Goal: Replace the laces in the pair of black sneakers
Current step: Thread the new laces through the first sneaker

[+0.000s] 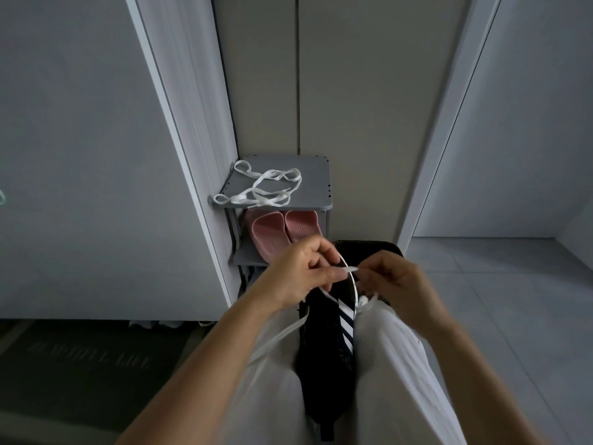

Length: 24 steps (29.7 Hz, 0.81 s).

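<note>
A black sneaker (327, 354) with white side stripes is wedged between my knees, its sole edge up. My left hand (301, 271) pinches a white lace (351, 269) near its tip, just above the shoe. My right hand (394, 277) pinches the same lace tip from the other side. One strand of the lace trails down over my left thigh. Another white lace (263, 187) lies in loose loops on top of the grey shoe rack (317, 175). The second sneaker is not clearly in view.
Pink slippers (282, 232) sit on the rack's lower shelf. A white cabinet panel (96, 155) stands to the left and a door frame (430, 155) to the right. A dark doormat (80, 364) lies at lower left. Light floor tiles (513, 300) spread to the right.
</note>
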Tool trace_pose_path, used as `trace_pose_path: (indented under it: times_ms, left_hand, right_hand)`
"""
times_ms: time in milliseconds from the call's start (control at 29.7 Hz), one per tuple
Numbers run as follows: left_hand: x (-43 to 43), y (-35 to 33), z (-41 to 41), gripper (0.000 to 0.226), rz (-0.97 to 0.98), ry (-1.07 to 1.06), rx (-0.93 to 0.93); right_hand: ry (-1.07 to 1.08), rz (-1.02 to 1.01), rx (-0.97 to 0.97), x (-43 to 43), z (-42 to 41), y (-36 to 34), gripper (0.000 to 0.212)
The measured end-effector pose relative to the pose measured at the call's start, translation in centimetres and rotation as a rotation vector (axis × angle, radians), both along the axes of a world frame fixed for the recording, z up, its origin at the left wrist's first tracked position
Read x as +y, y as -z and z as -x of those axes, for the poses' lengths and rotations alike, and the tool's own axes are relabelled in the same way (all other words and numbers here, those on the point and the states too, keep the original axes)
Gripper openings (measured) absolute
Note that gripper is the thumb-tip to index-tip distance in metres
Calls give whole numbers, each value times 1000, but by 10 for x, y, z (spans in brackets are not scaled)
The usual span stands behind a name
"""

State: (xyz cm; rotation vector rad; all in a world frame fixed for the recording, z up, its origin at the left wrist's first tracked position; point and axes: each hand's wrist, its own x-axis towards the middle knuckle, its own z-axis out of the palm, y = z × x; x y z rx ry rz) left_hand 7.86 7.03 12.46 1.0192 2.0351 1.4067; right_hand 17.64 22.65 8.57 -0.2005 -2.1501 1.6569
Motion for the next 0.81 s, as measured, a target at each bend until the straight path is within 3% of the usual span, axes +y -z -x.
trace_pose_path:
  times_ms: [101, 202, 269, 370, 471, 639, 807]
  left_hand:
    - [-18, 6, 6, 5, 94, -13, -125]
    - [-20, 12, 6, 5, 74, -80, -185]
    - [-13, 13, 1, 8, 78, -81, -116]
    - [-1, 16, -7, 14, 131, -73, 89]
    - [2, 22, -9, 10, 155, -93, 186]
    - [3, 27, -11, 5, 105, -128, 191]
    - [-1, 36, -15, 8, 131, -137, 207]
  right_hand:
    - [157, -52, -12, 19, -7, 6, 21]
    - [176, -169, -76, 18, -6, 15, 23]
    - [122, -141, -55, 8, -3, 18, 25]
    - [-39, 109, -44, -6, -3, 14, 22]
    - [-79, 58, -121, -11, 0, 8, 6]
    - [-60, -68, -219, -9, 6, 8, 13]
    - [-101, 63, -222, -12, 7, 8, 13]
